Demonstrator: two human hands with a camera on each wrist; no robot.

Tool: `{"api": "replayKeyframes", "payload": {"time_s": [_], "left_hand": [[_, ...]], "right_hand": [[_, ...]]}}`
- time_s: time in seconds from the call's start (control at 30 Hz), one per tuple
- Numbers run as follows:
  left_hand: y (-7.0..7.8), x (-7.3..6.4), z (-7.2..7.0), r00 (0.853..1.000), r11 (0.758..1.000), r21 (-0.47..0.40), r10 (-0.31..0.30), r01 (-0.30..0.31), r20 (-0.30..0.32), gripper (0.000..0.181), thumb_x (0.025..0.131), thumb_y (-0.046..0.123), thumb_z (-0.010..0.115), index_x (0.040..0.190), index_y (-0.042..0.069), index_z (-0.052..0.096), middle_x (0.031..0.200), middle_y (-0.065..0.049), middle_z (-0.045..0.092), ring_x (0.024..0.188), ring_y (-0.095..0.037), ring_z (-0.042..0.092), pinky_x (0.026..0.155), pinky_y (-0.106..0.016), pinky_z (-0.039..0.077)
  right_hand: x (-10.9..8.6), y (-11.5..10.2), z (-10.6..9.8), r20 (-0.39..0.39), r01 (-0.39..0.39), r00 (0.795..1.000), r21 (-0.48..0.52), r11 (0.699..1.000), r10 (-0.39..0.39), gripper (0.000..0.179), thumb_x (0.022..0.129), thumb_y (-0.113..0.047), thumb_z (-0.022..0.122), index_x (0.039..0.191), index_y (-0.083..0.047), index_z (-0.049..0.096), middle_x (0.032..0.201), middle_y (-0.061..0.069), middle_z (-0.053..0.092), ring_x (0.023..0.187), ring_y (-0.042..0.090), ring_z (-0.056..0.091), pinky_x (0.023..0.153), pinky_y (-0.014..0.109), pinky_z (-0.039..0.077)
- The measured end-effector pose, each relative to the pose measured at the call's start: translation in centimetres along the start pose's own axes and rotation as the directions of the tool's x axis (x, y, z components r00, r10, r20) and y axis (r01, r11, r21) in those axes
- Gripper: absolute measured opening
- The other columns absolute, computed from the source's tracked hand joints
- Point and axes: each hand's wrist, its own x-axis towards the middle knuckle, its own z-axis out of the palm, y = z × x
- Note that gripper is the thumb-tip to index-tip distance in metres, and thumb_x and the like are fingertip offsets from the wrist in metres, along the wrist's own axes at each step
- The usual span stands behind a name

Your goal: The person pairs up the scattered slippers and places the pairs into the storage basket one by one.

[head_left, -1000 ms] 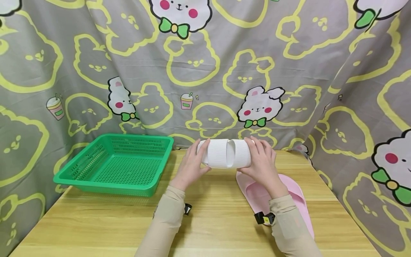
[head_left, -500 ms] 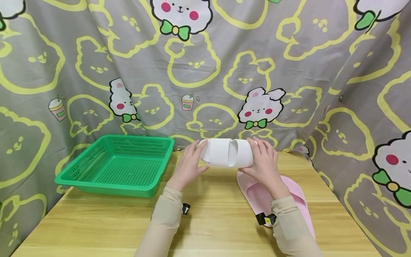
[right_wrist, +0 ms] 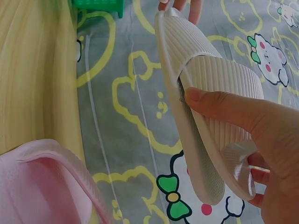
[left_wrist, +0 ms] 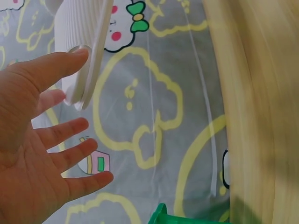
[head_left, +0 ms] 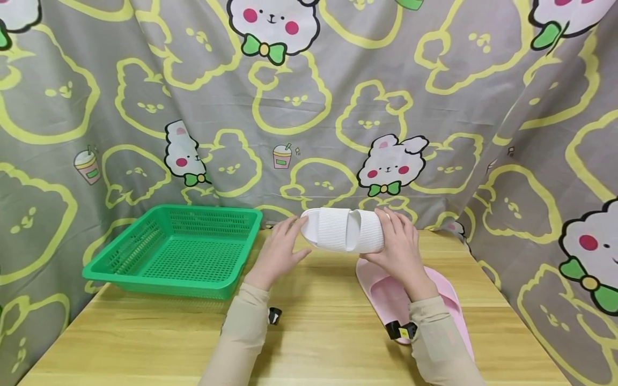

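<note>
A pair of white ribbed slippers (head_left: 334, 230), one tucked into the other, is held up above the table. My right hand (head_left: 398, 241) grips their right end; in the right wrist view its thumb (right_wrist: 219, 103) presses on the sole's edge and the fingers curl behind. At the other end is my left hand (head_left: 277, 252), fingers spread and thumb apart, its fingertips right at the slippers' rounded tip. In the left wrist view its thumb (left_wrist: 60, 67) overlaps the slippers. Pink slippers (head_left: 386, 297) lie on the table beneath my right forearm, which partly covers them.
A green perforated plastic basket (head_left: 185, 257) stands at the table's left. The wooden table (head_left: 328, 332) ends at a grey curtain (head_left: 309, 107) with cartoon prints, which also hangs along both sides. Small black devices (head_left: 401, 331) sit at both wrists.
My left hand has loosened and drawn leftward from the white slippers, baring their tip. The slippers and right hand have shifted slightly right. The basket and pink slippers stay put.
</note>
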Motion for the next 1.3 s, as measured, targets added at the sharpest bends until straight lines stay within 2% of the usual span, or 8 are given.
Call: {"api": "replayKeyframes", "payload": {"time_s": [0.2, 0.5, 0.77, 1.07, 1.3], "left_hand": [[-0.3, -0.7, -0.1, 1.000, 0.999, 0.036, 0.013, -0.013, 0.006, 0.074, 0.085, 0.034, 0.075, 0.149, 0.018, 0.039, 0.145, -0.017, 0.047, 0.134, -0.037, 0.043, 0.107, -0.058, 0.041], [-0.3, -1.7, -0.5, 0.996, 0.990, 0.119, 0.080, -0.076, -0.027, 0.075, 0.083, 0.032, 0.077, 0.147, 0.018, 0.041, 0.142, -0.015, 0.050, 0.130, -0.038, 0.047, 0.097, -0.059, 0.046], [-0.3, -3.0, -1.0, 0.997, 0.968, 0.241, 0.072, -0.070, -0.001, 0.072, 0.085, 0.043, 0.073, 0.147, 0.024, 0.041, 0.144, -0.013, 0.048, 0.132, -0.037, 0.045, 0.099, -0.064, 0.042], [-0.4, -4.3, -2.2, 0.994, 0.950, 0.296, 0.108, -0.102, -0.005, 0.069, 0.086, 0.049, 0.070, 0.145, 0.025, 0.044, 0.146, -0.011, 0.047, 0.133, -0.035, 0.044, 0.101, -0.064, 0.040], [-1.3, -5.5, -3.0, 0.993, 0.937, 0.330, 0.117, -0.113, 0.006, 0.067, 0.086, 0.055, 0.066, 0.142, 0.023, 0.048, 0.143, -0.012, 0.050, 0.133, -0.034, 0.045, 0.102, -0.066, 0.039]], "right_hand": [[0.1, 0.1, 0.0, -0.012, 0.003, 1.000, 0.005, 1.000, -0.003, 0.110, 0.048, -0.032, 0.096, 0.142, -0.015, 0.042, 0.145, 0.016, 0.045, 0.131, 0.040, 0.033, 0.102, 0.060, 0.030], [0.1, 0.2, -0.2, -0.015, 0.003, 1.000, -0.004, 1.000, -0.003, 0.109, 0.050, -0.033, 0.095, 0.142, -0.014, 0.042, 0.144, 0.015, 0.046, 0.130, 0.039, 0.034, 0.101, 0.060, 0.032], [0.1, 0.2, -0.2, -0.004, -0.008, 1.000, -0.007, 1.000, 0.008, 0.109, 0.050, -0.033, 0.096, 0.143, -0.014, 0.041, 0.144, 0.015, 0.046, 0.130, 0.040, 0.034, 0.101, 0.060, 0.031], [0.0, 0.3, -0.4, 0.008, -0.028, 1.000, -0.009, 1.000, 0.028, 0.109, 0.050, -0.034, 0.095, 0.143, -0.014, 0.041, 0.145, 0.014, 0.045, 0.131, 0.040, 0.033, 0.101, 0.059, 0.031], [0.0, 0.3, -0.3, 0.012, -0.023, 1.000, -0.013, 1.000, 0.023, 0.109, 0.050, -0.034, 0.095, 0.143, -0.014, 0.040, 0.145, 0.015, 0.045, 0.131, 0.039, 0.032, 0.102, 0.059, 0.031]]}}
